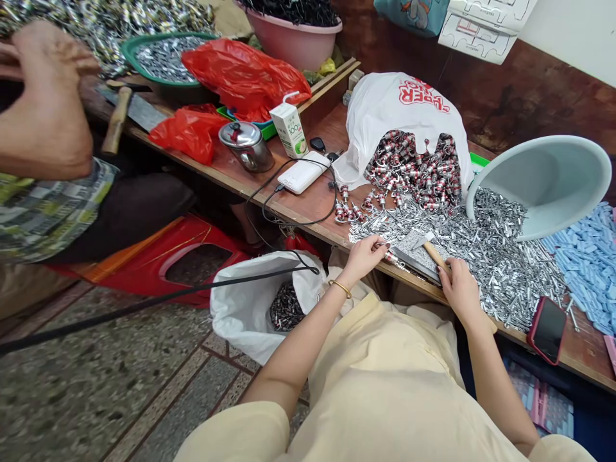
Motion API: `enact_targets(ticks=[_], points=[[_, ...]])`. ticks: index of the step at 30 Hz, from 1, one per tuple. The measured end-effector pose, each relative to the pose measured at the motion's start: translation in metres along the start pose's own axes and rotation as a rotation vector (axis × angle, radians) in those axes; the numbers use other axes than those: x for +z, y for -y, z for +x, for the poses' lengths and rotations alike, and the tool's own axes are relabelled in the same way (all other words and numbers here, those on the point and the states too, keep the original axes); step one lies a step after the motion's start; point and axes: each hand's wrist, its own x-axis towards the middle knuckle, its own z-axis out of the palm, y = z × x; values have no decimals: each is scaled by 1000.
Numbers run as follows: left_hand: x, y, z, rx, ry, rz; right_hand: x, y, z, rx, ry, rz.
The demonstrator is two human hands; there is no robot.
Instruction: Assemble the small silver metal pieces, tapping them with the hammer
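Observation:
My left hand [366, 256] is closed in a pinch on a small metal piece with red bands [393, 258] at the table's front edge. The piece lies against the near end of a flat metal block [414, 260]. My right hand [461, 289] is wrapped round the wooden handle of a small hammer [436, 255], whose head rests over the block. Around both hands spreads a heap of loose silvery metal parts [495, 256]. Behind them, more red-banded pieces [414, 170] spill from a white plastic bag [370, 102].
A tilted grey bucket [553, 179], light blue strips [587, 263] and a phone [547, 328] are on the right. To the left stand a metal mug [248, 151], a drink carton [290, 131] and a white power bank [303, 172]. A white sack [240, 301] hangs below. A co-worker's arm [45, 109] is far left.

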Motion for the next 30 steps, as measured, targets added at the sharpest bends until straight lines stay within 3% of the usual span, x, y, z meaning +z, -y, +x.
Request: enact_targets(ticks=[7, 12, 16, 19, 22, 26, 30], points=[[1, 3, 1, 6, 1, -9, -3, 1, 2, 18, 42, 13], [2, 8, 4, 1, 16, -49, -29, -1, 12, -8, 100, 21], [3, 15, 9, 8, 32, -103, -53, 4, 44, -113, -95, 106], [4, 19, 12, -6, 38, -146, -56, 8, 80, -213, 2, 132], [6, 19, 11, -23, 23, -210, -55, 14, 104, -167, 42, 146], [6, 5, -11, 12, -46, -373, -61, 44, 89, -249, 32, 430], [2, -24, -42, 127, -133, -411, -61, 83, 51, -381, 156, 579]])
